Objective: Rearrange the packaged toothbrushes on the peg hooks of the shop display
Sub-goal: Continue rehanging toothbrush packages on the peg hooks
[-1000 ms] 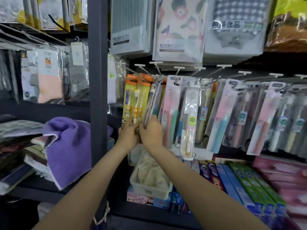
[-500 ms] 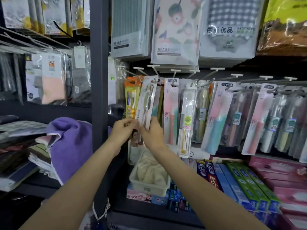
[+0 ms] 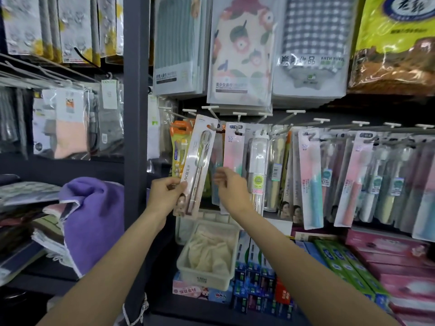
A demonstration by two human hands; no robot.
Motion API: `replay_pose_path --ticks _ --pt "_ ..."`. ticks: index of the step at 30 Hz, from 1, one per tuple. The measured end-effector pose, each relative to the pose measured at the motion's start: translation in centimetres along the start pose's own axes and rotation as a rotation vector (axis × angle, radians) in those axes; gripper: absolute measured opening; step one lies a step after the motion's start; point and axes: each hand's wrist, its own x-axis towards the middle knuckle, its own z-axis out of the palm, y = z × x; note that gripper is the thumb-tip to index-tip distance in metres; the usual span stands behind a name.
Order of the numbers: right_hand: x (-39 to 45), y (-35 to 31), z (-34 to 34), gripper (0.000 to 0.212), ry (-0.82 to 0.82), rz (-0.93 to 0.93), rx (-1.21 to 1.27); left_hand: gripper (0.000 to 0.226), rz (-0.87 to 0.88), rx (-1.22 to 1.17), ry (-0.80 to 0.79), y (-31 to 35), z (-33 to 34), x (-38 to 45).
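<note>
— At shelf front, where's the pack?
— White toothbrush pack (image 3: 196,168), tilted, pinched low by left hand (image 3: 164,196); right hand (image 3: 231,188) loose, seemingly empty.
— Advice?
— Steady it, thread its hole onto the peg hook (image 3: 213,114).

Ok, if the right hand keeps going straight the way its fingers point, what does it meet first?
Probably the blue-green toothbrush pack hanging just past the right hand's fingertips, left of the pink pack. Depth is unclear; it may already be touching.
</note>
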Motion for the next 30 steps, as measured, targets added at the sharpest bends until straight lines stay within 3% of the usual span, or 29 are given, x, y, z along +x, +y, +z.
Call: replay_pose_path --ticks 2,6,14,20,25,30 --pt "1.1 0.0 0.6 0.036 -0.073 0.034 -0.076 0.005 0.030 0.060 0.037 0.1 -0.3 0.2" --pt "2.9 0.7 2.1 0.042 -0.036 0.164 -0.134 0.005 0.140 0.216 0.098 0.4 -0.9 0.6" --pt "4.8 1.5 5.2 0.043 0.047 0.328 0.030 0.007 0.243 0.391 0.146 0.4 -1.3 0.4" --pt "5.1 1.1 5.5 0.027 0.112 0.339 0.072 0.008 0.269 0.382 0.118 0.4 -1.4 0.4" --pt "3.1 -0.6 4.3 0.037 0.039 0.262 0.119 0.007 0.197 0.327 0.094 0.6 -1.0 0.2" --pt "1.6 -1.4 1.3 0.045 -0.066 0.207 0.090 0.019 0.095 0.074 -0.028 0.9 -0.9 -0.9"
